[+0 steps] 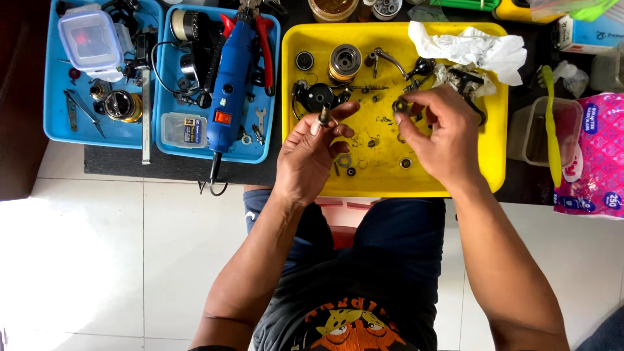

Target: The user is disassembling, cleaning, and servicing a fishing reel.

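Over one yellow tray (494,130), two blue trays (58,127) to its left: left hand (312,153) grip pinched on small shaft (323,116); right hand (442,130) grip pinched on round part (400,104), probably a gear.

- This is a small repair workshop, probably inside a home (the white tiled floor (91,260) suggests it).
- A dark counter (169,168) carries a yellow tray (494,130) full of small metal parts, gears and washers.
- Two blue trays (55,123) hold tools: a blue rotary tool (227,91), red-handled pliers (263,45), small wrenches.
- A crumpled rag (468,49) and a tissue pack (598,156) lie nearby.
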